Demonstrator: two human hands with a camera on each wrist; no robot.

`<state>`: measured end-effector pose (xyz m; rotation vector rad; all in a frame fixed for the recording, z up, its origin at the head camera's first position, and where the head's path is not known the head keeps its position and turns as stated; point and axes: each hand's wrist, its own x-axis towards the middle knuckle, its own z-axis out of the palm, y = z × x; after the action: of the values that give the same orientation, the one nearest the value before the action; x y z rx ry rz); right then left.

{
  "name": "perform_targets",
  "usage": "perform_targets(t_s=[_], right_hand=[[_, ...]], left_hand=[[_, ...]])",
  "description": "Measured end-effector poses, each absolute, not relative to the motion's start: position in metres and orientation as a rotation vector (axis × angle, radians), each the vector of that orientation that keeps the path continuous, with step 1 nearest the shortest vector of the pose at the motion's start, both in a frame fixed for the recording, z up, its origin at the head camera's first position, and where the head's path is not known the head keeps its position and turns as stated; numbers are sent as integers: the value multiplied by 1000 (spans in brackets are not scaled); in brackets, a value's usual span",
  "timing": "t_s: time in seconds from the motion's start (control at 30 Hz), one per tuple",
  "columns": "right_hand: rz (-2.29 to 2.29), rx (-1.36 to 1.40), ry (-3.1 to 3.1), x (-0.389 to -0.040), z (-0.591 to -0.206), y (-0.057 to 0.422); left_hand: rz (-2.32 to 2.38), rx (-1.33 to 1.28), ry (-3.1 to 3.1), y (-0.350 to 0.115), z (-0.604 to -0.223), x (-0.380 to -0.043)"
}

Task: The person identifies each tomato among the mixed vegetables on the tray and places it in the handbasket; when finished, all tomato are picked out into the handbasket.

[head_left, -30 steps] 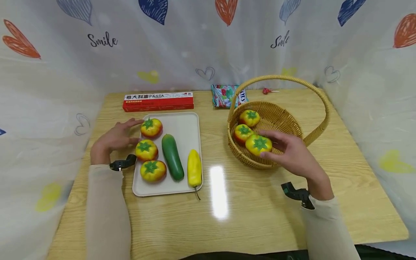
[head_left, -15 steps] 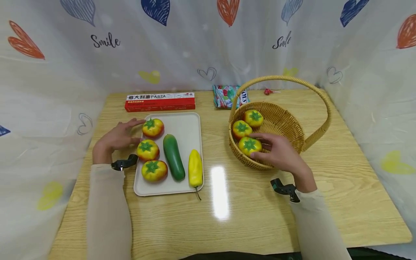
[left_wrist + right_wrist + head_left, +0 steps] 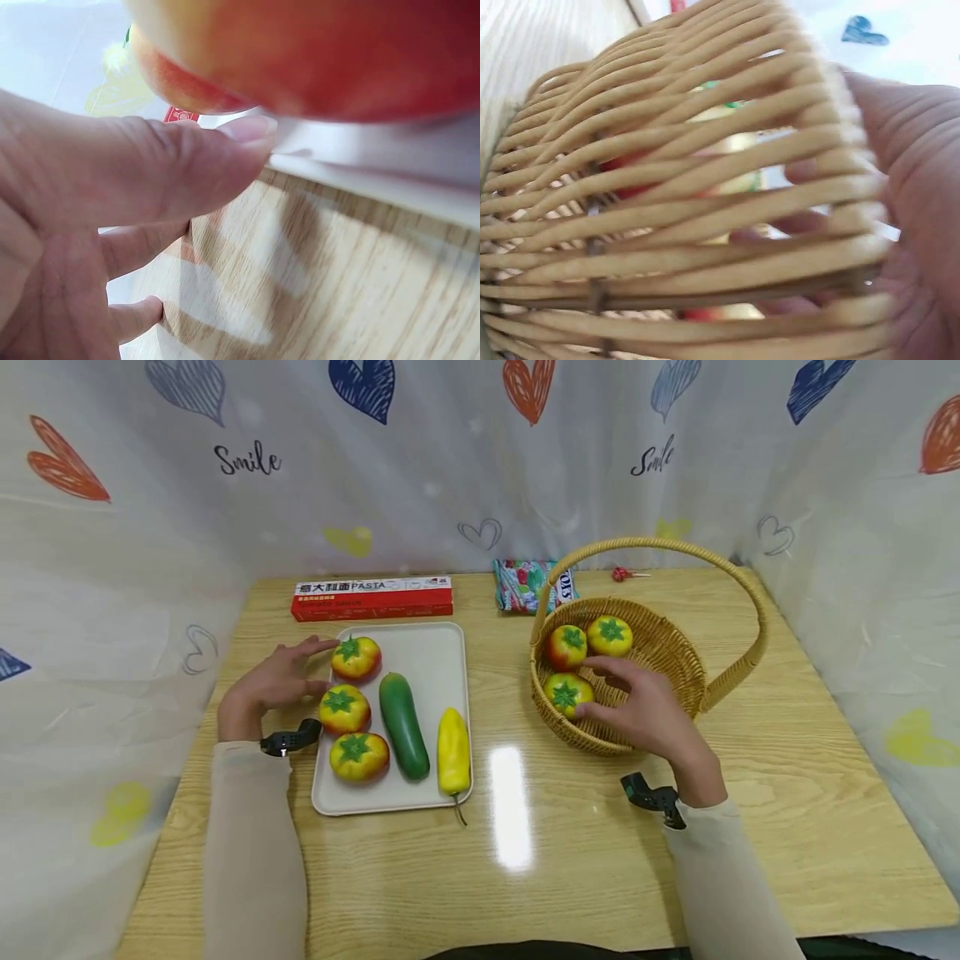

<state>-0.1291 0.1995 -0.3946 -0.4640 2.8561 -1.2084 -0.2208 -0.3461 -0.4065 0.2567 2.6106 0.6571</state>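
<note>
My right hand (image 3: 648, 710) is inside the near-left part of the wicker basket (image 3: 667, 652), thumb and fingers spread beside a yellow-and-red tomato (image 3: 567, 695). That tomato rests low against the basket wall, with two more tomatoes (image 3: 610, 635) behind it. In the right wrist view, the basket weave (image 3: 705, 187) hides most of the fingers. My left hand (image 3: 277, 681) lies at the left edge of a white tray (image 3: 420, 647), fingers extended. Its index finger reaches the back tomato (image 3: 356, 658), and the thumb (image 3: 187, 165) is near the middle tomato (image 3: 344, 709).
Also on the tray are a front tomato (image 3: 360, 757), a green cucumber-like vegetable (image 3: 403, 727) and a yellow pepper (image 3: 453, 752). A red pasta box (image 3: 371, 600), a candy bag (image 3: 525, 583) and a red lollipop (image 3: 621, 574) lie at the back. The basket handle (image 3: 660, 543) arches high.
The right hand has moved left and lowered its tomato into the basket; its fingers now stand spread beside it. The other two basket tomatoes have shifted back. The left hand stays put.
</note>
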Motion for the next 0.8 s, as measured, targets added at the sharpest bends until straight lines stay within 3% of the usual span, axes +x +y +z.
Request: perform_targets(t_s=[0.4, 0.8], right_hand=[[-1530, -874, 2524, -133, -369, 133], [-1360, -1128, 2272, -135, -394, 32]], left_hand=[[668, 232, 2605, -350, -407, -220], [657, 233, 2615, -346, -408, -221]])
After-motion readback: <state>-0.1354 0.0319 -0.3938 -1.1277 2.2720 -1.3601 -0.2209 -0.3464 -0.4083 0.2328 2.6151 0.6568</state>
